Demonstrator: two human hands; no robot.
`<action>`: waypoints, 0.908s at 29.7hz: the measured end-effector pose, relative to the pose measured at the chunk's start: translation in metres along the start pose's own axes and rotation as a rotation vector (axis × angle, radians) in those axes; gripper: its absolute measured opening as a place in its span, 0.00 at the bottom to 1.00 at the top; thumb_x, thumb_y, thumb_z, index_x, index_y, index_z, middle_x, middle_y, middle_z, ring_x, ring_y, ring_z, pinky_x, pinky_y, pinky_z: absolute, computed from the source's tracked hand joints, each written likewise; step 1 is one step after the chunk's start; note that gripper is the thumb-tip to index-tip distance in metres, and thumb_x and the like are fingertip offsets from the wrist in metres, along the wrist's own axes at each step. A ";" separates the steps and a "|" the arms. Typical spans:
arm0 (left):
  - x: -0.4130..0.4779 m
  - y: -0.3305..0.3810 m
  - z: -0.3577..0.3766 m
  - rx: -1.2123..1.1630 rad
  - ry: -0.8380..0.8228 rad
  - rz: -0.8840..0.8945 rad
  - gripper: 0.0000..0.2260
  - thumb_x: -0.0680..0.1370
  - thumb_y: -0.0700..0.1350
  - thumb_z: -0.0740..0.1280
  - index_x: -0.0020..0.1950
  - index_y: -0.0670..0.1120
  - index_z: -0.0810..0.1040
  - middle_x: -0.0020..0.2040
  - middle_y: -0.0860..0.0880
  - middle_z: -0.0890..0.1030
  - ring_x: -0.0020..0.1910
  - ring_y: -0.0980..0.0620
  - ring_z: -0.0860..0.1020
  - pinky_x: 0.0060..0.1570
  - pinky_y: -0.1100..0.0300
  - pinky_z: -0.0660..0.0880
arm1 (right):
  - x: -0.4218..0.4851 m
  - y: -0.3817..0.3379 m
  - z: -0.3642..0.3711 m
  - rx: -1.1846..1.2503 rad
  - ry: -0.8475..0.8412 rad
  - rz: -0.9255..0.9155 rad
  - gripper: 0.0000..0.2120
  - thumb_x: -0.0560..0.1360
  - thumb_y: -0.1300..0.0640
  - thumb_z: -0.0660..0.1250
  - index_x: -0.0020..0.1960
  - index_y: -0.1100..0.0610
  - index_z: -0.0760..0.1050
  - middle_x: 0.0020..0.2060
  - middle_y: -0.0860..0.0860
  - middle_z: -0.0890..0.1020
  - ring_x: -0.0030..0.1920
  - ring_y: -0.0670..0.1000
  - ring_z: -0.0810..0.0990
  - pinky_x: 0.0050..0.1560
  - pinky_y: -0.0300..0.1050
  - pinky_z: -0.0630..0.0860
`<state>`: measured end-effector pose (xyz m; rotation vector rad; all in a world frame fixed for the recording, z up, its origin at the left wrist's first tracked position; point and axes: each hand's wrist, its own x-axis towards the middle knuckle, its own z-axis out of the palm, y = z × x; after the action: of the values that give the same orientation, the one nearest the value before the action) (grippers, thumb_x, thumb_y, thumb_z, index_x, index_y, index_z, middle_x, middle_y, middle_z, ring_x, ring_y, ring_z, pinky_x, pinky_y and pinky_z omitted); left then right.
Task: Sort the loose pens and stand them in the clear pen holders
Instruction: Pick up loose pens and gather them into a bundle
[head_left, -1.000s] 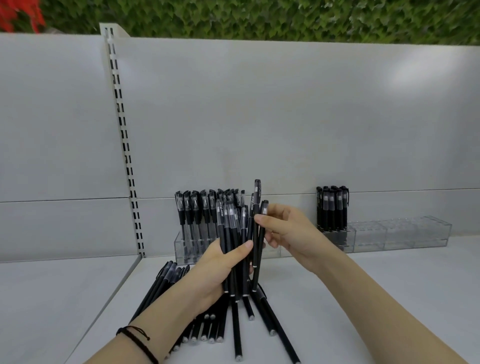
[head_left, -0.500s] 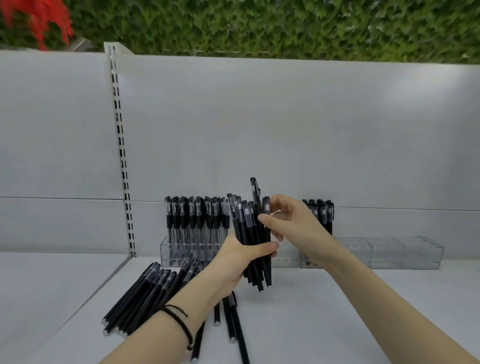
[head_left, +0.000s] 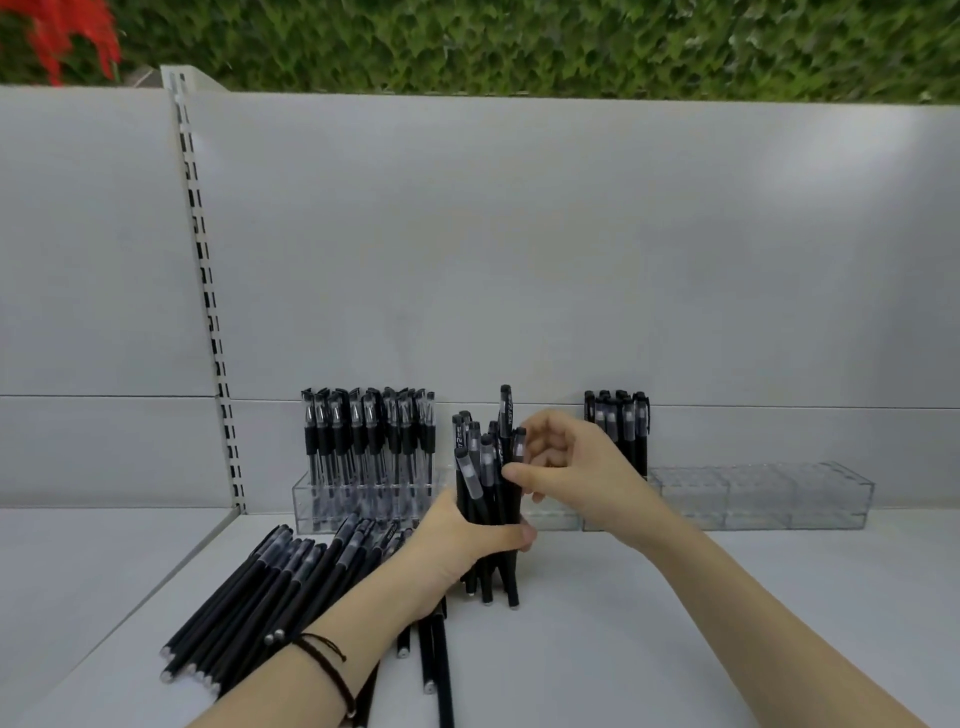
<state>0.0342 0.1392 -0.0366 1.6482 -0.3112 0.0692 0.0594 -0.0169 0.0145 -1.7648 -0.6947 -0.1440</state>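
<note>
My left hand grips an upright bundle of black pens, their lower tips just above the shelf. My right hand pinches the upper end of one pen in that bundle, beside a taller pen that sticks up above the rest. A pile of loose black pens lies on the shelf at my left forearm. The left clear pen holder is packed with standing pens. The right clear pen holder has a small group of pens at its left end.
The white shelf meets a grey back panel. A slotted upright rail runs down at the left. A few single pens lie near the front. Green foliage and red flowers show above the panel.
My left hand has lifted the bundle clear of the pile and moved it right, in front of the gap between the holders. My right hand stays at the pen tops. The camera tilted up slightly.
</note>
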 end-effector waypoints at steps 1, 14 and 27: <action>0.000 0.000 0.000 -0.007 0.001 0.010 0.09 0.72 0.34 0.73 0.49 0.44 0.80 0.38 0.49 0.83 0.40 0.51 0.82 0.46 0.59 0.78 | 0.000 -0.001 0.000 0.005 0.010 -0.015 0.14 0.71 0.63 0.74 0.52 0.53 0.74 0.36 0.50 0.78 0.34 0.48 0.78 0.36 0.42 0.77; 0.003 -0.004 -0.002 0.007 -0.030 -0.071 0.14 0.69 0.36 0.76 0.51 0.45 0.78 0.40 0.50 0.81 0.41 0.52 0.81 0.55 0.52 0.78 | -0.004 0.000 -0.002 -0.076 -0.022 -0.053 0.19 0.74 0.57 0.72 0.61 0.44 0.71 0.38 0.46 0.77 0.36 0.47 0.79 0.38 0.39 0.76; 0.008 -0.011 -0.002 -0.108 0.128 -0.053 0.05 0.73 0.37 0.73 0.48 0.41 0.81 0.42 0.46 0.84 0.45 0.49 0.84 0.49 0.60 0.78 | -0.001 0.038 -0.021 -0.896 -0.063 -0.173 0.09 0.78 0.48 0.62 0.55 0.50 0.77 0.48 0.43 0.78 0.48 0.42 0.74 0.52 0.45 0.75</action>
<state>0.0447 0.1407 -0.0451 1.5361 -0.1702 0.1157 0.0833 -0.0417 -0.0110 -2.5595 -0.9061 -0.5914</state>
